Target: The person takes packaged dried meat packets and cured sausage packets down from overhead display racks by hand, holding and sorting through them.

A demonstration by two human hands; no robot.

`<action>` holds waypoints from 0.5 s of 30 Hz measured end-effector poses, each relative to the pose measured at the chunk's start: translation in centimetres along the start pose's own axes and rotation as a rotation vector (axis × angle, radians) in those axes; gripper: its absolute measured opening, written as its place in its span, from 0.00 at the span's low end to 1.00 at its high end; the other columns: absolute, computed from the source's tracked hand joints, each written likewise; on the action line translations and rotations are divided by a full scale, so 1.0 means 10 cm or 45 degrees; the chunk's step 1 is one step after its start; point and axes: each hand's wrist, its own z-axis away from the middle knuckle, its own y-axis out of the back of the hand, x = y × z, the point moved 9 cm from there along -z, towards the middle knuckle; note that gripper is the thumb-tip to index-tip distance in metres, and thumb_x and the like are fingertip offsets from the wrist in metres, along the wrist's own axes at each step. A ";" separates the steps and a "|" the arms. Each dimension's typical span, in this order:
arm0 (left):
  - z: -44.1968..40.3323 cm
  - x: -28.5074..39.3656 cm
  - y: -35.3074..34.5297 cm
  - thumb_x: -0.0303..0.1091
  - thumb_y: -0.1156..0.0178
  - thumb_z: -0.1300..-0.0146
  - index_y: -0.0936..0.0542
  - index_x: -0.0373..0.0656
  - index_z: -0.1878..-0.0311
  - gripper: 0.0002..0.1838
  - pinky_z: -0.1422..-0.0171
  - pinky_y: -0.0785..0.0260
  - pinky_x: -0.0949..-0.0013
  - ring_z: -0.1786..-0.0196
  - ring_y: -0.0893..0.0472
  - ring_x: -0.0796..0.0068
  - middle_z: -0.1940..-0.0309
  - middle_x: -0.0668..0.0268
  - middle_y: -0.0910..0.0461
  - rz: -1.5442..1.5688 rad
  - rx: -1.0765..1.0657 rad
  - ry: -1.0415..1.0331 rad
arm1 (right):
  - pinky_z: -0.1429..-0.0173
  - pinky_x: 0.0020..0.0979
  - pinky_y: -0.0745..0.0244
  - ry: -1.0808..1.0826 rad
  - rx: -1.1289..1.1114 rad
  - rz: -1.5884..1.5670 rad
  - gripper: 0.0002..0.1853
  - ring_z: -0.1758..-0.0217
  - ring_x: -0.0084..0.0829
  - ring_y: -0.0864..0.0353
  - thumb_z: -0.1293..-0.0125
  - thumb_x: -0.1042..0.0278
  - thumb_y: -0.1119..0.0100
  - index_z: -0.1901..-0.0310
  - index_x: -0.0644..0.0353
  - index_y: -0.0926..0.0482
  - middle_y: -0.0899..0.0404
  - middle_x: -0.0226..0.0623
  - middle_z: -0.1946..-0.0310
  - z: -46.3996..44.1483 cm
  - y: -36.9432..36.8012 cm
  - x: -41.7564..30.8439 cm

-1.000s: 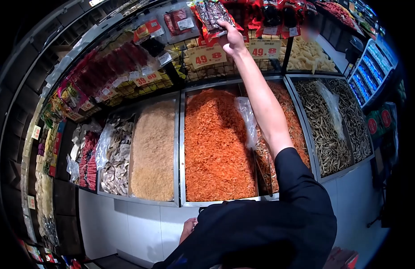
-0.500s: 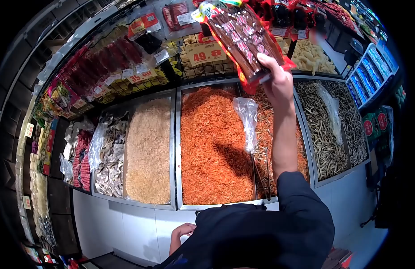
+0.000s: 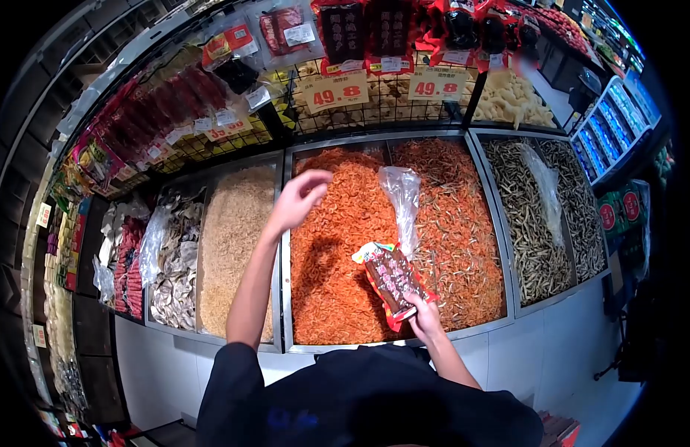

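Note:
My right hand [image 3: 425, 319] grips the lower corner of a red-edged vacuum pack of dark brown cured meat [image 3: 393, 277], thumb on its front. The pack is tilted, its pale, colourful top pointing up and left, above the bin of orange dried shrimp [image 3: 334, 313]. My left hand [image 3: 300, 201] is raised over the upper left of that bin. Its thumb and fingers are apart, slightly bent, with nothing in them.
Similar packs [image 3: 343, 33] hang along the rack behind the bins, above price signs [image 3: 336, 91]. A plastic bag [image 3: 402, 201] lies on the divider between the shrimp and a bin of mixed dried fish [image 3: 464, 246]. Pale dried shrimp [image 3: 237, 238] fill the left bin; small dried fish [image 3: 539, 238] the right.
My right hand has brought the pack down from near the rack to low over the bins. My left hand has risen from beside my body to above the orange shrimp.

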 end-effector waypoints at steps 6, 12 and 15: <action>-1.58 1.17 0.22 0.27 0.45 0.31 0.37 0.34 0.30 0.28 0.36 0.27 0.64 0.31 0.29 0.64 0.33 0.52 0.30 -0.043 0.267 -0.657 | 0.43 0.33 0.23 -0.003 0.126 0.125 0.18 0.48 0.30 0.19 0.34 0.78 0.42 0.43 0.68 0.25 0.19 0.39 0.50 0.34 0.40 0.03; -2.25 1.17 0.67 0.23 0.45 0.36 0.45 0.30 0.27 0.35 0.38 0.25 0.64 0.33 0.27 0.57 0.30 0.48 0.35 0.742 0.708 -0.363 | 0.41 0.34 0.25 0.232 0.290 0.009 0.17 0.48 0.30 0.19 0.34 0.76 0.41 0.44 0.68 0.25 0.20 0.38 0.50 0.57 0.75 -0.35; -2.37 1.14 0.83 0.30 0.38 0.41 0.42 0.29 0.28 0.39 0.28 0.36 0.62 0.36 0.25 0.54 0.30 0.44 0.35 0.367 1.028 -0.475 | 0.43 0.34 0.24 0.248 0.318 -0.002 0.16 0.49 0.30 0.19 0.34 0.76 0.41 0.45 0.67 0.25 0.20 0.37 0.51 0.58 0.92 -0.45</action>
